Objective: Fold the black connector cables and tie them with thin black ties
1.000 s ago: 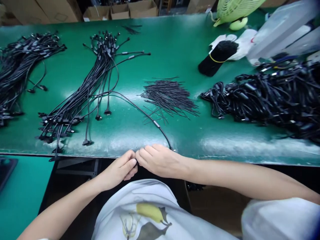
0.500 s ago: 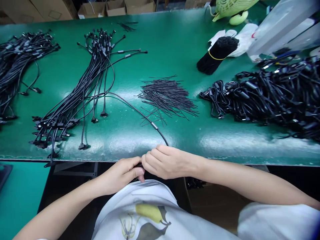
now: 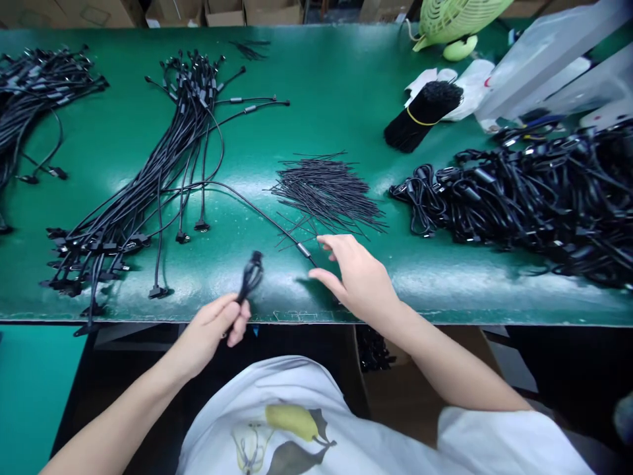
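Note:
My left hand (image 3: 217, 324) is closed around a small coiled black cable (image 3: 251, 277), its folded loops sticking up above the fingers at the table's front edge. My right hand (image 3: 356, 277) reaches over the table with thumb and fingers apart. Close to those fingertips lies a single black cable (image 3: 267, 216) with a grey sleeve, running back to a bunch of loose cables (image 3: 153, 165). Just beyond the right hand is a pile of thin black twist ties (image 3: 329, 188), a few of them scattered at its near side.
Coiled cables (image 3: 519, 198) form a large heap on the right. Behind it stand a twist-tie bundle (image 3: 420, 117) with a yellow band and a green fan (image 3: 450, 20). More cables (image 3: 42, 92) lie far left. Cardboard boxes (image 3: 271, 13) line the table's far side.
My hands have come apart. The left moved left and slightly up with the coiled cable, while the right opened and moved right and forward towards the loose cable and ties.

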Available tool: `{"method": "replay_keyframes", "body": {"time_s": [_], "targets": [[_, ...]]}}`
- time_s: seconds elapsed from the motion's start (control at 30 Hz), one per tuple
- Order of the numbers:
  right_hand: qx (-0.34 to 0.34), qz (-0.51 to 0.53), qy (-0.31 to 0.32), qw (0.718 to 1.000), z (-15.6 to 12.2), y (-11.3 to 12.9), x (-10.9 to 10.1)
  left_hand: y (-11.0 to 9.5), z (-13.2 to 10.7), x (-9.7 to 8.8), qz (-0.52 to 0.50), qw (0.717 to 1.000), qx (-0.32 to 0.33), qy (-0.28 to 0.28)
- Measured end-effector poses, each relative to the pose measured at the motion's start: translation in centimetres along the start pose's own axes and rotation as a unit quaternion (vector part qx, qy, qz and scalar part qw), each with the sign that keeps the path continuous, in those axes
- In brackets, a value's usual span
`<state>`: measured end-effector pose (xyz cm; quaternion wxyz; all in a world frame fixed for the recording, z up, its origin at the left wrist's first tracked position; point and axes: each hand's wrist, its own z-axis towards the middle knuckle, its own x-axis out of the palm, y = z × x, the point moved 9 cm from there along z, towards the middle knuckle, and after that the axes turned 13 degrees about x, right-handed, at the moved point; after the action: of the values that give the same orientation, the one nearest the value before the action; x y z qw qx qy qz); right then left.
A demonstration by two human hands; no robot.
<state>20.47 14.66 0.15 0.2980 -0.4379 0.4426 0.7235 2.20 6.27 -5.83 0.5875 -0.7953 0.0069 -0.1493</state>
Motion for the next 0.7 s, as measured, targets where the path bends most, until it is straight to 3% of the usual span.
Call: {"method": "replay_keyframes", "body": {"time_s": [0.07, 0.17, 0.23, 0.33, 0.4, 0.47, 0.53, 0.6, 0.67, 0.7], "targets": [[0.098, -0.060, 0.061, 0.992, 0.1, -2.4, 2.2, -0.6, -0.3, -1.6, -0.036, 0.998, 0.021, -0.054], [0.102, -0.122, 0.135, 0.978, 1.5, -2.2, 4.0, -0.6, -0.6, -1.9, -0.077, 0.994, 0.021, -0.075], [0.043, -0.166, 0.098, 0.980, 5.0, -0.2, 2.8, -0.3, -0.6, -1.3, -0.096, 0.992, 0.013, -0.078], [-0.085, -0.240, -0.022, 0.967, 12.5, 3.3, -0.5, 0.0, -0.7, 0.1, -0.108, 0.992, 0.008, -0.068], [-0.099, -0.244, -0.053, 0.963, 17.1, 3.6, -2.0, 0.0, -1.0, 0.5, -0.108, 0.992, 0.013, -0.066], [-0.102, -0.227, -0.038, 0.968, 19.4, 2.9, -2.0, -0.2, -1.5, -0.1, -0.110, 0.990, 0.027, -0.083], [-0.135, -0.192, 0.052, 0.971, 18.6, 1.9, 0.1, -0.4, -2.0, -1.2, -0.115, 0.987, 0.038, -0.107], [-0.174, -0.164, 0.156, 0.958, 15.6, 0.8, 3.1, -0.3, -2.1, -2.1, -0.119, 0.986, 0.037, -0.113], [-0.189, -0.161, 0.188, 0.950, 12.6, -0.6, 4.7, -0.1, -1.8, -2.2, -0.118, 0.988, 0.030, -0.100], [-0.188, -0.164, 0.175, 0.952, 11.5, -1.1, 5.0, -0.1, -1.5, -2.1, -0.117, 0.988, 0.027, -0.092]]}}
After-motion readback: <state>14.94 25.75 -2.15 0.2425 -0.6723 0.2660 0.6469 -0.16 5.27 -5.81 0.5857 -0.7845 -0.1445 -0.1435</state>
